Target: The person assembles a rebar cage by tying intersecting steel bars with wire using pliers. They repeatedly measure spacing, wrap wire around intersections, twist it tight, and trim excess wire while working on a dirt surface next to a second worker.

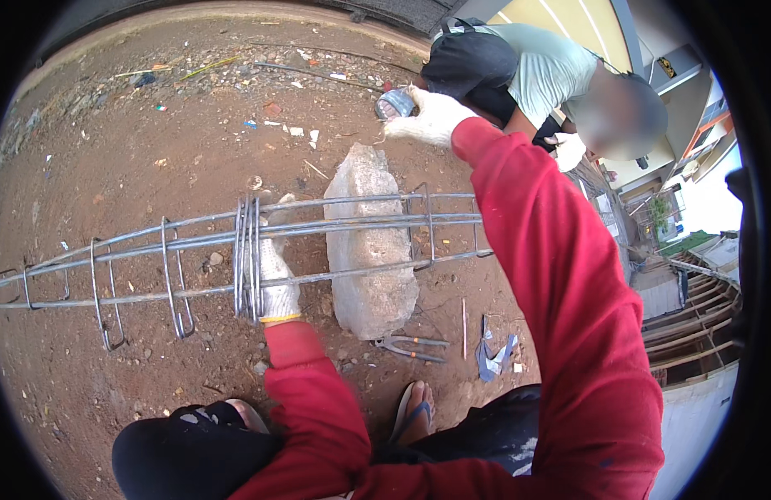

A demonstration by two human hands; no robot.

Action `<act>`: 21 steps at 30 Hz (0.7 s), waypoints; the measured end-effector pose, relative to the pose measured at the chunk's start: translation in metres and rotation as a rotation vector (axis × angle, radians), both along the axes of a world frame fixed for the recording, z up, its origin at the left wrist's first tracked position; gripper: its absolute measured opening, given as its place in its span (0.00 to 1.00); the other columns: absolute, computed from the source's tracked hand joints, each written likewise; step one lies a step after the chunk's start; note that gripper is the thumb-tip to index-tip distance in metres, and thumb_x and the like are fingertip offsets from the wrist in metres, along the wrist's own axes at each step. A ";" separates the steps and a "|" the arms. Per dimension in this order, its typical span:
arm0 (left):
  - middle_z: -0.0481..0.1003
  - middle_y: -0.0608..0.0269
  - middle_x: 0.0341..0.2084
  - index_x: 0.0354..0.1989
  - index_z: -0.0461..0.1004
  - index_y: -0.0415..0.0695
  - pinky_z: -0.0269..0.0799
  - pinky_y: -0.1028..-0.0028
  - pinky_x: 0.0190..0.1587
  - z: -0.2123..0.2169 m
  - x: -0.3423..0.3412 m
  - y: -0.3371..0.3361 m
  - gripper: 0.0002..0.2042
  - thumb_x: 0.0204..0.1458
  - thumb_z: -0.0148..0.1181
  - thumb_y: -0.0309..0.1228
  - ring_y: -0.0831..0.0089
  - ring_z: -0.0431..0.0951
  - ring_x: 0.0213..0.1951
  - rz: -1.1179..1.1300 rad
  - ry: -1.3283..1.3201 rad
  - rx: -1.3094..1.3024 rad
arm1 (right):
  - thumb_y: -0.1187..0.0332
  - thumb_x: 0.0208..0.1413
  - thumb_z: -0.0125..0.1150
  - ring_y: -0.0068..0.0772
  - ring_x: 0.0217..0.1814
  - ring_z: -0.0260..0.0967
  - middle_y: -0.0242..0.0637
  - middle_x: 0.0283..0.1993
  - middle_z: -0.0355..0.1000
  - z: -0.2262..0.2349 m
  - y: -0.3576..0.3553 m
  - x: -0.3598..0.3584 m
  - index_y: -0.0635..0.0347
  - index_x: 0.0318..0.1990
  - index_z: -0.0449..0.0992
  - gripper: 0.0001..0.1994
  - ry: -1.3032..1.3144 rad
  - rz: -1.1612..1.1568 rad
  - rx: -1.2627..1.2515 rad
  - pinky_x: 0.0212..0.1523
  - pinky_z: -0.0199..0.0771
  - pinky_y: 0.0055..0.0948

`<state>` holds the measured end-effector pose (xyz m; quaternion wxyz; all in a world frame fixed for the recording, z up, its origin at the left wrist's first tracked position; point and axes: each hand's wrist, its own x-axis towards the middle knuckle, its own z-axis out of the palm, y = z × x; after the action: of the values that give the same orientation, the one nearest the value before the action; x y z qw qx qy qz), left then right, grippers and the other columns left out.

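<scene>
A long steel rebar cage (360, 223) runs across the view, its bars resting over a rough pale stone block (370, 250). Several square stirrups (249, 258) are bunched together on the bars left of the block. My left hand (275, 271), in a white knitted glove, is closed at this bunch; its fingers are partly hidden by the steel. Stretched far forward, my right hand (431, 119) is gloved too, above the ground beyond the block. Its fingers are apart and I see nothing in them. More stirrups (173, 275) hang spaced out along the cage to the left.
Pincers (412, 347) with orange-marked handles lie by the block's near end. A crumpled grey-blue scrap (494, 357) and a thin stick (464, 327) are to their right. A co-worker (535, 75) crouches at the far right, wearing a white glove (568, 152). Rubble litters the far dirt.
</scene>
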<state>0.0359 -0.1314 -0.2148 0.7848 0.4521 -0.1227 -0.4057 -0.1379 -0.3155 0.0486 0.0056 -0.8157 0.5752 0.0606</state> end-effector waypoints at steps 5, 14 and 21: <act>0.69 0.46 0.60 0.69 0.56 0.44 0.70 0.57 0.61 0.014 0.002 0.001 0.30 0.64 0.49 0.49 0.52 0.72 0.60 -0.066 -0.031 -0.066 | 0.57 0.46 0.66 0.50 0.42 0.77 0.53 0.36 0.77 0.065 0.038 -0.093 0.64 0.42 0.81 0.20 0.305 0.147 -0.025 0.44 0.75 0.42; 0.72 0.48 0.57 0.61 0.68 0.39 0.65 0.58 0.61 -0.018 -0.018 0.023 0.27 0.64 0.49 0.50 0.55 0.73 0.57 -0.343 -0.046 0.327 | 0.65 0.45 0.60 0.50 0.35 0.80 0.47 0.33 0.80 -0.113 0.198 -0.361 0.64 0.41 0.81 0.17 0.373 -0.362 0.701 0.37 0.79 0.43; 0.73 0.52 0.56 0.58 0.70 0.38 0.68 0.57 0.59 -0.042 -0.021 0.031 0.22 0.65 0.47 0.43 0.56 0.74 0.56 -0.503 0.421 0.201 | 0.55 0.49 0.65 0.41 0.32 0.81 0.40 0.27 0.80 -0.213 0.287 -0.394 0.62 0.32 0.84 0.17 -0.066 -0.638 0.805 0.35 0.80 0.41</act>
<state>0.0150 -0.1008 -0.2567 0.6200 0.3889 -0.0250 -0.6809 -0.5323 -0.0288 -0.1647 0.3557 -0.5341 0.7262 0.2467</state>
